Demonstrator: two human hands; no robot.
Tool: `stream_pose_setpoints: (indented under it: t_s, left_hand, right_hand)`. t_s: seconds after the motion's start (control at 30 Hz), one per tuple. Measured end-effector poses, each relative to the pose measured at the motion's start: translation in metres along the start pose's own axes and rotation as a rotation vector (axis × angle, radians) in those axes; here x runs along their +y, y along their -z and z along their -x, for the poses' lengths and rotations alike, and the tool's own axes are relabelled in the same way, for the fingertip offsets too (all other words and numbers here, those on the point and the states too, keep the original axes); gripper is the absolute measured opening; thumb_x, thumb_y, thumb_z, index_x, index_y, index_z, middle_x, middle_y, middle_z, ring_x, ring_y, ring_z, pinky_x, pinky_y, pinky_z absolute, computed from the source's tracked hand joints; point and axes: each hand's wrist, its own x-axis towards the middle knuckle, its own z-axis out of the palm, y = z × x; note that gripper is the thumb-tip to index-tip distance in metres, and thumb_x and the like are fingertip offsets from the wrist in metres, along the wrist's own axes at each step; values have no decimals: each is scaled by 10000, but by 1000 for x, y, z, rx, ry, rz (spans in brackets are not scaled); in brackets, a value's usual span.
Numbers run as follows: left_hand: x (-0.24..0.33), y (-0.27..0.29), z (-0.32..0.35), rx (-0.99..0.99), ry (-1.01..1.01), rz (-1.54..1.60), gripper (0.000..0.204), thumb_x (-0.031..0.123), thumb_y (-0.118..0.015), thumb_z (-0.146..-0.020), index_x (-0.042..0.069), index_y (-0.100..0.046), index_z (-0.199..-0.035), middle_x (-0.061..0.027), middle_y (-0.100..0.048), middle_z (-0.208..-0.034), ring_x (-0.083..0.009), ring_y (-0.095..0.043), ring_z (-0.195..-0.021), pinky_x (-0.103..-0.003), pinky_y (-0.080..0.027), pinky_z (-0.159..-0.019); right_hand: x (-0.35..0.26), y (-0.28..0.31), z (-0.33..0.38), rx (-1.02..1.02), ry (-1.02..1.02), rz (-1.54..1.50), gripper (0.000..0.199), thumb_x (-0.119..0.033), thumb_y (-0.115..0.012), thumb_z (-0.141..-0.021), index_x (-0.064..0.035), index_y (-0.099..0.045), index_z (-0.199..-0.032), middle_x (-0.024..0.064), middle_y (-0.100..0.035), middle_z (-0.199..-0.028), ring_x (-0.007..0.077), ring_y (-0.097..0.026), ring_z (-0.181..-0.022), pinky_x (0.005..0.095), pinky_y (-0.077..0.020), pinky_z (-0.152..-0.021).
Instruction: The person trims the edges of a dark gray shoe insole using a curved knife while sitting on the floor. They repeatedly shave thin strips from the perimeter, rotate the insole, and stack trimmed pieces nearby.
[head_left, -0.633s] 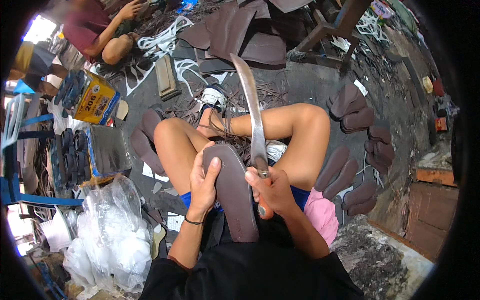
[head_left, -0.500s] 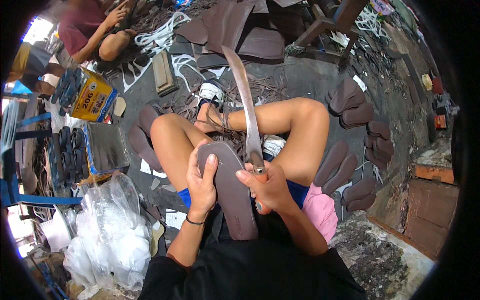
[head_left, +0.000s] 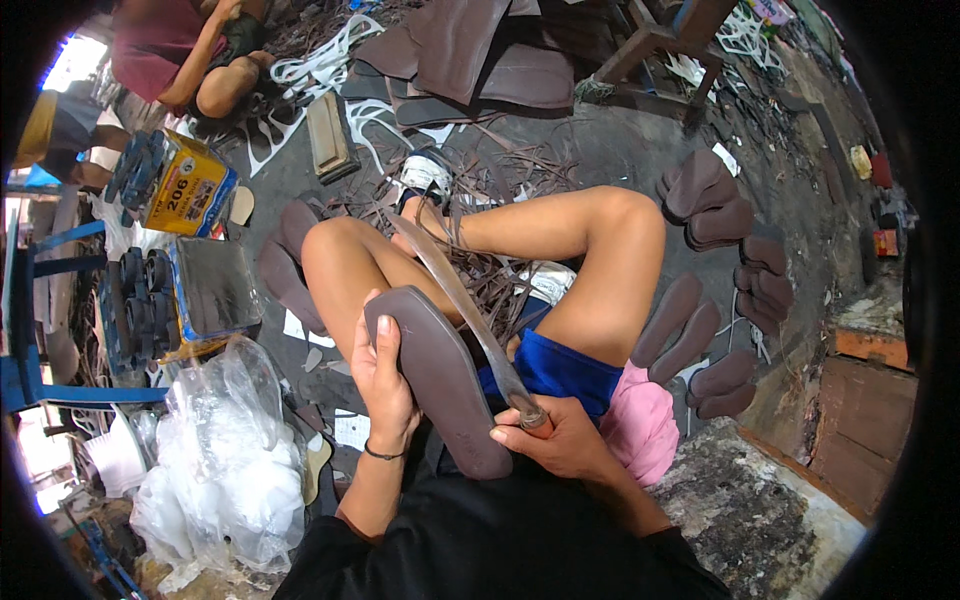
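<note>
so our left hand [head_left: 385, 385] is still clamped on the brown sole [head_left: 437, 380] over our lap while the right hand [head_left: 560, 440], fist tight on the knife [head_left: 470, 315], has swung the blade down along its edge, so we're likely mid-trim

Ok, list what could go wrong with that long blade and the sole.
1. The long curved blade runs along the edge of the brown sole, close to the left hand holding it; a slip might cut the fingers.
2. The blade tip lies by the bare legs, so a jerk could nick skin.
3. The right hand grips near the blade's base.
</note>
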Motion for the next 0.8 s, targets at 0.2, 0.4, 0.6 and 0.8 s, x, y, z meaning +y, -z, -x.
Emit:
stream_pose_setpoints:
  t_s: [0.2,0.4,0.6,0.8]
  left_hand:
    - [-7,4,5,-88,150,57,449,238,-561,-1024,33,-437,-1404,-71,-624,-1195,-143,-624,-1021,-286,-529,-885]
    - [-3,-17,7,-141,50,-93,497,223,-596,-1009,-12,-415,-1408,-82,-609,-1210,-132,-603,-1038,-275,-496,-915]
    - [0,-9,-11,-11,-46,-161,480,195,-603,-1005,-30,-425,-1390,-92,-606,-1209,-134,-592,-1053,-275,-483,-928]
    - [-5,-20,-19,-122,-8,-94,418,260,-515,-1050,-33,-479,-1346,-102,-620,-1185,-138,-575,-1074,-300,-462,-959]
  right_hand:
    - [-33,1,-36,105,18,-268,280,-177,-724,-915,-10,-674,-1135,-22,-598,-723,46,-529,-572,227,-431,-514]
    - [-48,5,-92,94,169,-520,259,-173,-705,-928,-7,-639,-1116,-14,-584,-691,57,-523,-538,218,-438,-485]
    - [-45,14,-84,228,64,-273,341,-194,-778,-864,9,-638,-1100,8,-624,-730,60,-536,-536,220,-456,-479]
    - [-13,6,-92,243,97,-280,358,-260,-845,-807,-2,-671,-982,-16,-627,-733,45,-541,-540,205,-459,-485]
